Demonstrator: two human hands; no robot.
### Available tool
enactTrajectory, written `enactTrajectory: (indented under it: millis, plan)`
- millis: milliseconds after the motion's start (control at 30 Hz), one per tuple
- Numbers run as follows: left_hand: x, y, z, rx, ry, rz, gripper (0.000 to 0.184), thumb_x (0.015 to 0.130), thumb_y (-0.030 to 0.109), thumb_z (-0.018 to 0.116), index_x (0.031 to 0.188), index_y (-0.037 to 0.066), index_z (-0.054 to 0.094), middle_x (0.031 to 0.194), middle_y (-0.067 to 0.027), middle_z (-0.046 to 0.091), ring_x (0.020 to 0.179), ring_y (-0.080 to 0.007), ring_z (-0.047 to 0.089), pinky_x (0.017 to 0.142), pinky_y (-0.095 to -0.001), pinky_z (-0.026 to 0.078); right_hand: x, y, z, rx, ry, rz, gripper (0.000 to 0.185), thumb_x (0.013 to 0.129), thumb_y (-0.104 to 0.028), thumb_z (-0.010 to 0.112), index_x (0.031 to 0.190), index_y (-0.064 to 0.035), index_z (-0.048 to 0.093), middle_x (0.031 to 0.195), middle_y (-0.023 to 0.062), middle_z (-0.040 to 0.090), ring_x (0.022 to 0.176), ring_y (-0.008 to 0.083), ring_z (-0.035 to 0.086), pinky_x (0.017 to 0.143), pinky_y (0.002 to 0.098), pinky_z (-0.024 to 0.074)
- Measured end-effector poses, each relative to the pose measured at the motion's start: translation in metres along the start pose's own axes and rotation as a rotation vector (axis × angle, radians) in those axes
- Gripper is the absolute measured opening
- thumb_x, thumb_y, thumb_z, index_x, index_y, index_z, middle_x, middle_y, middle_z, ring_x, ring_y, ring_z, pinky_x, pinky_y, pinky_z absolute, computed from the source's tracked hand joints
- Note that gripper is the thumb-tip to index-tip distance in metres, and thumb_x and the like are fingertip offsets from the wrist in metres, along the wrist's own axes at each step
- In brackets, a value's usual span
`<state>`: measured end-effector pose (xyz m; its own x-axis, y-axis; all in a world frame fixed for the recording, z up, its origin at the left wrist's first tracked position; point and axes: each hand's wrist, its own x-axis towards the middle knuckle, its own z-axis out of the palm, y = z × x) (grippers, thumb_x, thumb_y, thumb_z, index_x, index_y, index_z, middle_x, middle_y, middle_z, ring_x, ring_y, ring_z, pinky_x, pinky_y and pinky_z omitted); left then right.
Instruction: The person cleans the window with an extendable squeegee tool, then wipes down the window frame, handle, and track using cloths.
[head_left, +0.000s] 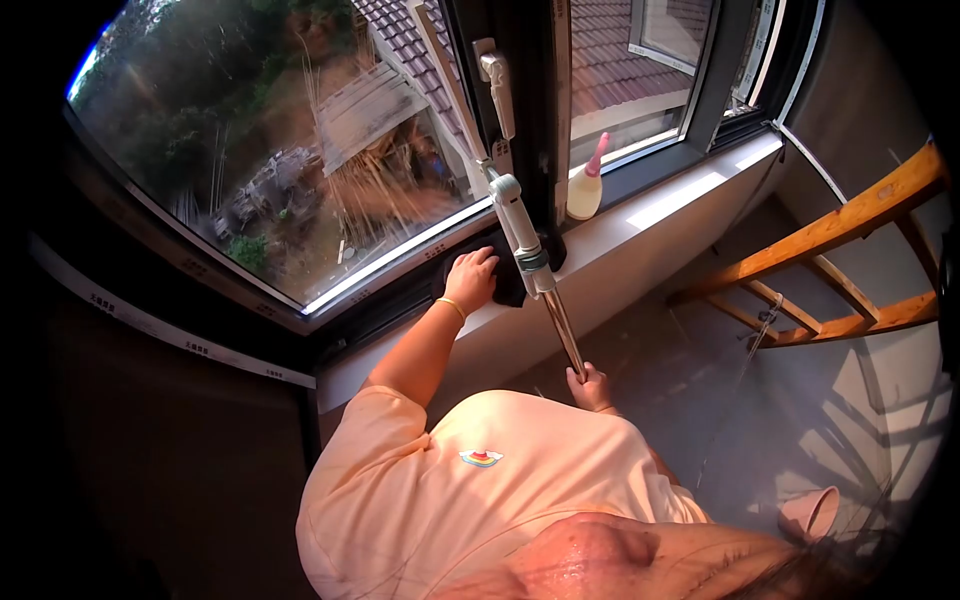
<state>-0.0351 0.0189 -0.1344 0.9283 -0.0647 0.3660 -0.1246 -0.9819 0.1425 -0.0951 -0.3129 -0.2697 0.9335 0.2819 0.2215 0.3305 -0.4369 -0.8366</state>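
Note:
My right hand is closed around the lower end of a shiny metal pole. A pale grey-green plastic section tops the pole, which leans up towards the window frame. To the left, my left hand rests at the sill with its fingers laid forward and slightly bent. Beside its fingertips is a dark object, perhaps cloth, partly covered by the pole. A squeeze bottle with pale yellow contents and a pink nozzle stands upright on the sill, right of the pole.
A glass pane fills the upper left, with a window handle on the frame beside it. On the right, a wooden ladder slants across the room. A pinkish bucket is on the floor at lower right.

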Motion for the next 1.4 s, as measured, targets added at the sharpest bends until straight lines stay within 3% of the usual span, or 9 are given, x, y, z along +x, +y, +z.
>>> enactTrajectory:
  millis: [200, 267, 533, 633, 800, 1000, 1033, 1133, 1400]
  plan:
    - [0.019, 0.007, -0.003, 0.021, 0.074, 0.044, 0.021, 0.080, 0.015, 0.066, 0.099, 0.008, 0.071, 0.111, -0.0107, 0.066, 0.103, -0.0274, 0.063, 0.090, -0.0398, 0.048, 0.015, -0.027, -0.018, 0.068, 0.021, -0.082, 0.039, 0.086, -0.021, 0.074, 0.067, -0.0073, 0.042, 0.054, 0.0154, 0.048, 0.052, 0.0396, 0.054, 0.049, 0.0429, 0.0444]
    - [0.032, 0.016, -0.014, 0.136, -0.289, -0.137, 0.022, 0.080, 0.017, 0.066, 0.099, 0.005, 0.069, 0.107, -0.0122, 0.066, 0.101, -0.0310, 0.063, 0.090, -0.0426, 0.048, 0.017, -0.035, -0.023, 0.085, 0.045, -0.120, 0.039, 0.086, -0.020, 0.074, 0.067, -0.0073, 0.043, 0.054, 0.0148, 0.048, 0.051, 0.0386, 0.054, 0.048, 0.0424, 0.0444]
    - [0.043, 0.052, -0.062, 0.091, -0.236, -0.113, 0.025, 0.084, 0.022, 0.061, 0.104, 0.010, 0.071, 0.100, -0.0134, 0.068, 0.095, -0.0323, 0.066, 0.086, -0.0445, 0.051, 0.015, -0.070, -0.053, 0.249, 0.029, -0.170, 0.027, 0.085, -0.022, 0.077, 0.083, -0.0066, 0.055, 0.056, 0.0069, 0.051, 0.049, 0.0246, 0.055, 0.050, 0.0351, 0.0469]
    - [0.039, 0.042, -0.042, 0.128, 0.038, 0.079, 0.016, 0.083, 0.022, 0.063, 0.085, 0.008, 0.072, 0.081, -0.0137, 0.066, 0.072, -0.0303, 0.064, 0.064, -0.0429, 0.051, 0.015, -0.087, -0.055, 0.294, 0.044, -0.155, 0.027, 0.085, -0.022, 0.078, 0.091, -0.0068, 0.057, 0.057, 0.0033, 0.049, 0.050, 0.0163, 0.051, 0.052, 0.0310, 0.0460]
    - [0.036, 0.057, -0.045, -0.059, -0.091, 0.025, 0.016, 0.086, 0.019, 0.062, 0.088, 0.006, 0.070, 0.084, -0.0126, 0.066, 0.077, -0.0293, 0.063, 0.069, -0.0413, 0.051, 0.011, -0.087, -0.063, 0.360, 0.056, -0.230, 0.032, 0.086, -0.027, 0.079, 0.098, -0.0056, 0.058, 0.061, -0.0017, 0.045, 0.056, 0.0084, 0.042, 0.053, 0.0262, 0.0420]
    - [0.015, 0.082, -0.008, -0.920, -0.153, -0.012, 0.015, 0.095, 0.013, 0.056, 0.097, 0.003, 0.066, 0.080, -0.0089, 0.062, 0.076, -0.0211, 0.057, 0.072, -0.0353, 0.048, 0.020, -0.111, -0.074, 0.540, 0.023, -0.273, 0.048, 0.082, -0.039, 0.082, 0.105, -0.0036, 0.059, 0.069, -0.0059, 0.044, 0.064, 0.0046, 0.039, 0.059, 0.0227, 0.0378]
    - [0.010, 0.099, -0.036, -1.027, -0.398, -0.112, 0.035, 0.104, 0.024, 0.048, 0.126, 0.002, 0.064, 0.116, -0.0063, 0.068, 0.112, -0.0175, 0.060, 0.098, -0.0322, 0.047, 0.021, -0.111, -0.074, 0.538, 0.018, -0.264, 0.048, 0.082, -0.039, 0.082, 0.105, -0.0036, 0.059, 0.069, -0.0059, 0.044, 0.064, 0.0046, 0.039, 0.059, 0.0227, 0.0378]
    - [-0.015, 0.133, -0.049, -1.410, -0.513, -0.079, 0.041, 0.106, 0.027, 0.045, 0.139, 0.002, 0.049, 0.129, -0.0073, 0.060, 0.119, -0.0170, 0.057, 0.105, -0.0339, 0.044, 0.019, -0.114, -0.076, 0.627, -0.038, -0.151, 0.051, 0.079, -0.042, 0.083, 0.105, -0.0043, 0.061, 0.073, -0.0067, 0.046, 0.066, 0.0045, 0.041, 0.060, 0.0224, 0.0377]
    - [-0.044, 0.169, -0.043, -1.193, -0.395, 0.039, 0.039, 0.099, 0.017, 0.058, 0.135, 0.003, 0.051, 0.125, -0.0121, 0.059, 0.115, -0.0219, 0.060, 0.096, -0.0338, 0.049, 0.017, -0.129, -0.092, 0.784, 0.057, -0.015, 0.022, 0.086, -0.015, 0.079, 0.090, -0.0048, 0.060, 0.069, -0.0044, 0.053, 0.059, 0.0058, 0.050, 0.053, 0.0229, 0.0442]
